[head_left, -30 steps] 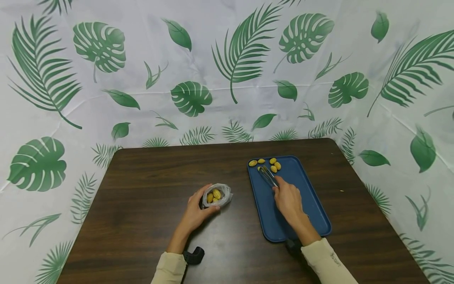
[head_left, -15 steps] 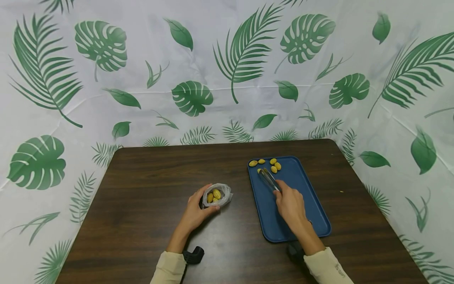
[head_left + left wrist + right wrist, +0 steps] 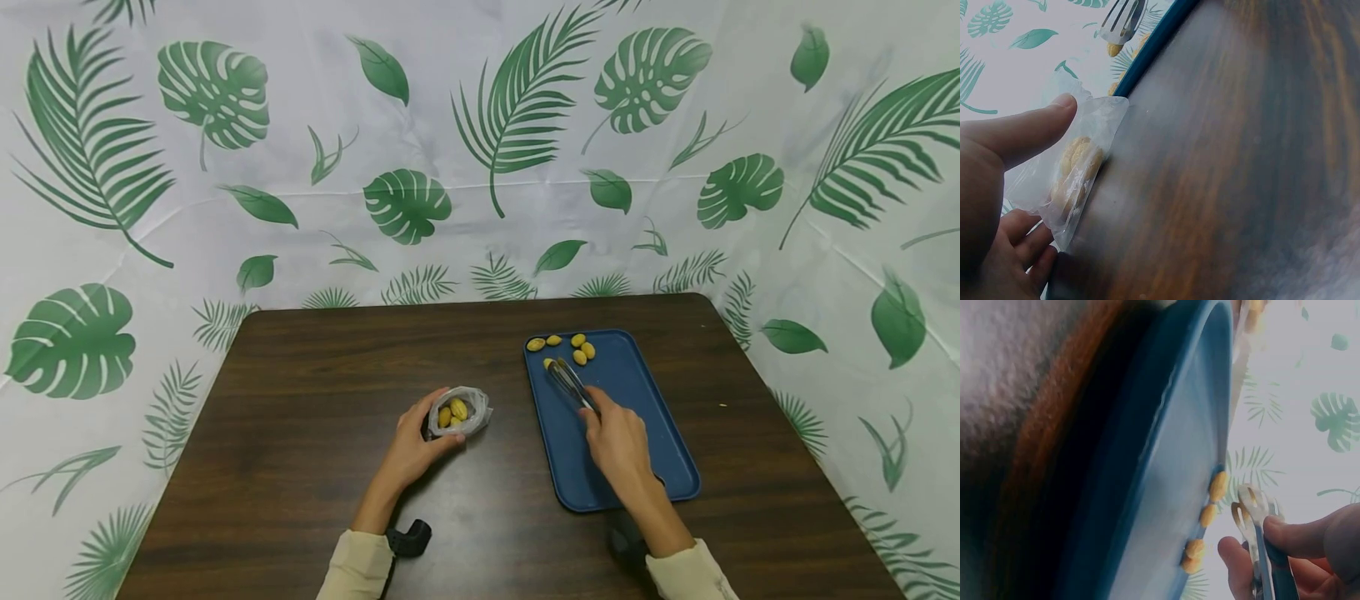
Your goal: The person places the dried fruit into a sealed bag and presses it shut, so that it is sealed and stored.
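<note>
Five yellow pieces (image 3: 588, 351) lie between 10 and 11 o'clock on a blue tray (image 3: 628, 375), while a sixth yellow piece (image 3: 548, 364) sits at the tips of metal tongs (image 3: 572, 381) held by a person's right hand (image 3: 618, 442). Thumb and fingers are clamped on the tongs, which point toward 10 o'clock; whether their prongs grip the piece or merely touch it cannot be told.

At 9 o'clock from the tray, the left hand (image 3: 417, 440) curls round a clear plastic bag (image 3: 480, 422) from its 8 o'clock side, thumb and fingers on opposite sides of it. Through the bag's mouth, which faces up, at least three more yellow pieces (image 3: 459, 409) show inside.

Tray and bag share a dark wood-grain table (image 3: 322, 375), backed at 12 o'clock by a white cloth (image 3: 300, 92) printed with green leaves. Pale sleeves (image 3: 358, 567) cover both forearms, and a black device (image 3: 410, 540) sits at the left wrist.
</note>
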`<state>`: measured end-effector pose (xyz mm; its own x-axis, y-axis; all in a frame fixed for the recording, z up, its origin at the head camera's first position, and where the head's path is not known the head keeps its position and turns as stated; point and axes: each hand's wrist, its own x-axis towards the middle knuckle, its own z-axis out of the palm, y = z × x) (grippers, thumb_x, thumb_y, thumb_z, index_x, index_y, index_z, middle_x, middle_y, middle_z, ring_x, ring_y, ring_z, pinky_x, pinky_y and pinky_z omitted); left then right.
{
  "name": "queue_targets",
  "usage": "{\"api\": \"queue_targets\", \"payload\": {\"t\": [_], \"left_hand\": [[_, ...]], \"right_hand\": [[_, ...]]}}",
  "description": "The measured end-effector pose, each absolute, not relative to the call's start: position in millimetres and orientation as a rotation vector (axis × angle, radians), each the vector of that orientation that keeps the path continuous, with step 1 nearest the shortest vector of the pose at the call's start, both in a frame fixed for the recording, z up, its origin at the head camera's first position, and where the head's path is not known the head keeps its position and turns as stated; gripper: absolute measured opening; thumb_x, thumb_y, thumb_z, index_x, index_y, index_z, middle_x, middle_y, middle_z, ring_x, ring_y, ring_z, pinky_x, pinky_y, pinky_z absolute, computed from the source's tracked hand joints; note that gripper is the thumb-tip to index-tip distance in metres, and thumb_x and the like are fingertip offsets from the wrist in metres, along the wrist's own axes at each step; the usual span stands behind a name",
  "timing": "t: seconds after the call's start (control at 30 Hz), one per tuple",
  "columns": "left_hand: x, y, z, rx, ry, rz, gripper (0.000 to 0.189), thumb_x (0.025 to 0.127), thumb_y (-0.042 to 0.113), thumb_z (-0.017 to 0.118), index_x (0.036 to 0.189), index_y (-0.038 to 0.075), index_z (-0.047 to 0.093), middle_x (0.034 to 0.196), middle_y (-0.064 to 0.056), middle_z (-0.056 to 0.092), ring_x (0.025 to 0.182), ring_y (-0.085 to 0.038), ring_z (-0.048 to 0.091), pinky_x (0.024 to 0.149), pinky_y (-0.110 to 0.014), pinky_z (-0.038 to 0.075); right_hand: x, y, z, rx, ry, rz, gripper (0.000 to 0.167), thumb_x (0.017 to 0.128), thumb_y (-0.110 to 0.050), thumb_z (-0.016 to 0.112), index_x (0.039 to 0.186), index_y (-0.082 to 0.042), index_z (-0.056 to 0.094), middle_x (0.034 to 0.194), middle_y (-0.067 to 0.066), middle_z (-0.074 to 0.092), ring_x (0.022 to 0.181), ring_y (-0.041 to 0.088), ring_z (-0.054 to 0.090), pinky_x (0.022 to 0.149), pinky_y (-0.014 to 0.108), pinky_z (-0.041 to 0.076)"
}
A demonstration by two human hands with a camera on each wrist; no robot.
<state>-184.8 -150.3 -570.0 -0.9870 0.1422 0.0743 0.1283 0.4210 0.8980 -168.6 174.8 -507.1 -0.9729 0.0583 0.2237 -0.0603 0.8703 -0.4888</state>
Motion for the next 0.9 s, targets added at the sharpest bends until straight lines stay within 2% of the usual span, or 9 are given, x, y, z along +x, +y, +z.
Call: {"api": "queue_targets", "payload": {"t": [0.17, 0.27, 0.43, 0.53, 0.67, 0.9], "left_hand": [[-185, -150, -569, 0.243, 2.637, 1.667, 0.078, 0.08, 0.028, 0.09, 0.15, 0.029, 0.054, 0.151, -0.004, 0.057, 0.141, -0.037, 0.044, 0.112, -0.064, 0.032], [-184, -150, -569, 0.234, 2.634, 1.664, 0.079, 0.08, 0.027, 0.09, 0.15, 0.029, 0.054, 0.151, -0.004, 0.057, 0.142, -0.038, 0.043, 0.113, -0.065, 0.031], [-184, -150, -568, 0.219, 2.625, 1.661, 0.079, 0.08, 0.028, 0.09, 0.15, 0.03, 0.054, 0.152, -0.005, 0.057, 0.144, -0.039, 0.04, 0.114, -0.066, 0.03], [-183, -151, -568, 0.222, 2.627, 1.655, 0.079, 0.081, 0.028, 0.09, 0.151, 0.029, 0.053, 0.152, -0.005, 0.056, 0.144, -0.04, 0.04, 0.114, -0.066, 0.03], [-184, -152, -568, 0.229, 2.633, 1.65, 0.079, 0.081, 0.028, 0.09, 0.151, 0.028, 0.053, 0.153, -0.005, 0.056, 0.144, -0.039, 0.04, 0.114, -0.066, 0.03], [-186, -151, -569, 0.257, 2.646, 1.644, 0.079, 0.082, 0.027, 0.089, 0.152, 0.026, 0.052, 0.152, -0.005, 0.057, 0.141, -0.037, 0.045, 0.113, -0.064, 0.033]], "right_hand": [[-163, 175, -505, 0.002, -2.799, 0.756, 0.034, 0.099, -0.015, 0.069, 0.132, -0.005, 0.067, 0.095, 0.019, 0.077, 0.063, 0.025, 0.059, 0.063, 0.049, 0.05], [-161, 175, -504, 0.003, -2.79, 0.765, 0.034, 0.099, -0.015, 0.069, 0.131, -0.006, 0.068, 0.091, 0.017, 0.076, 0.06, 0.023, 0.055, 0.059, 0.043, 0.047], [-157, 176, -503, -0.001, -2.774, 0.78, 0.034, 0.099, -0.014, 0.069, 0.132, -0.005, 0.067, 0.093, 0.017, 0.076, 0.058, 0.021, 0.054, 0.055, 0.038, 0.044], [-155, 175, -503, 0.005, -2.763, 0.791, 0.034, 0.099, -0.015, 0.07, 0.132, -0.005, 0.068, 0.097, 0.019, 0.077, 0.057, 0.02, 0.054, 0.055, 0.037, 0.045], [-153, 174, -504, 0.015, -2.766, 0.812, 0.034, 0.099, -0.015, 0.069, 0.132, -0.005, 0.068, 0.094, 0.018, 0.077, 0.054, 0.019, 0.053, 0.053, 0.035, 0.044], [-153, 174, -501, 0.034, -2.744, 0.809, 0.034, 0.098, -0.014, 0.07, 0.131, -0.005, 0.068, 0.097, 0.02, 0.077, 0.055, 0.02, 0.054, 0.055, 0.039, 0.046]]}}
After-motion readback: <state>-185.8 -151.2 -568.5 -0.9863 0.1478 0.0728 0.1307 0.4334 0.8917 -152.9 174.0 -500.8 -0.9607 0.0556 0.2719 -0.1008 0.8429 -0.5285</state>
